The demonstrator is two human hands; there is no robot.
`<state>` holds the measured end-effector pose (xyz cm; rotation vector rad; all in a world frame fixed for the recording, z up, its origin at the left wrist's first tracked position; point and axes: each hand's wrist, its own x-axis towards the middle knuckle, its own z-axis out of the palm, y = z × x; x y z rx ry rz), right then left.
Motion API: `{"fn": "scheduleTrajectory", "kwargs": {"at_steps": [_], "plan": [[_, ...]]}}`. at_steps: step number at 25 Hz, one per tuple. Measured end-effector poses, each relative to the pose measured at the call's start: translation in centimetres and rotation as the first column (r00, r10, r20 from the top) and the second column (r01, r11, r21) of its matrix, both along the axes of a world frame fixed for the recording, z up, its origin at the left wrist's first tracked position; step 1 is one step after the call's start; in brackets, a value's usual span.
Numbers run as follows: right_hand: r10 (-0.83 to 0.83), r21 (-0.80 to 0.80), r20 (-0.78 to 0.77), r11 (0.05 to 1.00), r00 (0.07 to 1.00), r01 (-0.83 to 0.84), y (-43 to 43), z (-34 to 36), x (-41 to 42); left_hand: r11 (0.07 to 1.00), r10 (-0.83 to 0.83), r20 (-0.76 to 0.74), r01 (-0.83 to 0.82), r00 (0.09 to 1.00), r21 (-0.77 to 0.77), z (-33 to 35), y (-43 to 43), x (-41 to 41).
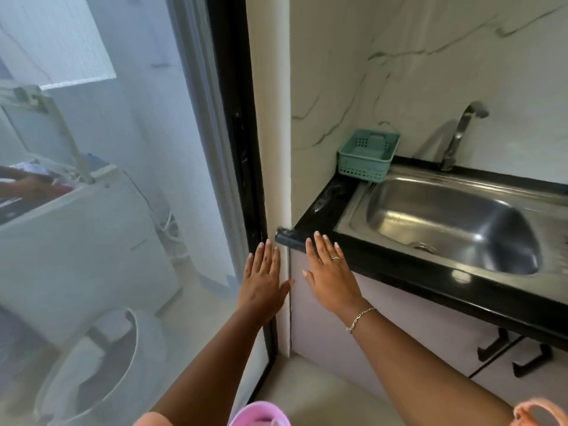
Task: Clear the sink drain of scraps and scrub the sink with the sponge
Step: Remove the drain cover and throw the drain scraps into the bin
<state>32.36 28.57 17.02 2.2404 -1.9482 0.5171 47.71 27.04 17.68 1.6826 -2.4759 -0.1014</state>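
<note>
Your left hand and right hand at lower centre of frame: both flat, palms down, fingers straight and slightly spread, holding nothing. Right fingertips reach front corner of black counter; contact unclear from this angle. Steel sink at right of frame, up and right of right hand, well apart from left. Drain at basin's near end, right of right hand. Teal basket on counter's back corner, above both hands. Faucet at upper right.
</note>
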Motion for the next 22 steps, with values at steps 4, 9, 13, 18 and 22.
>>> {"fn": "scheduleTrajectory", "kwargs": {"at_steps": [4, 9, 13, 18, 22], "plan": [[-0.088, -0.003, 0.017, 0.996, 0.996, 0.088, -0.4, 1.5, -4.0, 0.997, -0.066, 0.008, 0.066, 0.998, -0.029, 1.2, -1.8, -4.0], [-0.186, 0.010, 0.002, 0.983, 0.983, 0.186, -1.0, 2.5, -11.4, 0.982, -0.184, -0.027, 0.183, 0.983, -0.036, 2.2, -3.9, -11.6], [-0.234, 0.022, 0.019, 0.972, 0.972, 0.233, -1.8, 2.8, -17.7, 0.972, -0.233, -0.006, 0.233, 0.972, -0.026, 2.4, -5.4, -17.9], [-0.274, 0.089, 0.006, 0.958, 0.962, 0.273, -2.8, 3.0, -25.4, 0.956, -0.292, 0.003, 0.292, 0.956, 0.002, 2.7, -7.1, -25.3], [-0.302, 0.141, -0.040, 0.942, 0.952, 0.305, -2.8, 2.4, -29.8, 0.958, -0.286, 0.015, 0.285, 0.958, 0.033, 2.1, -7.7, -29.2]]}}
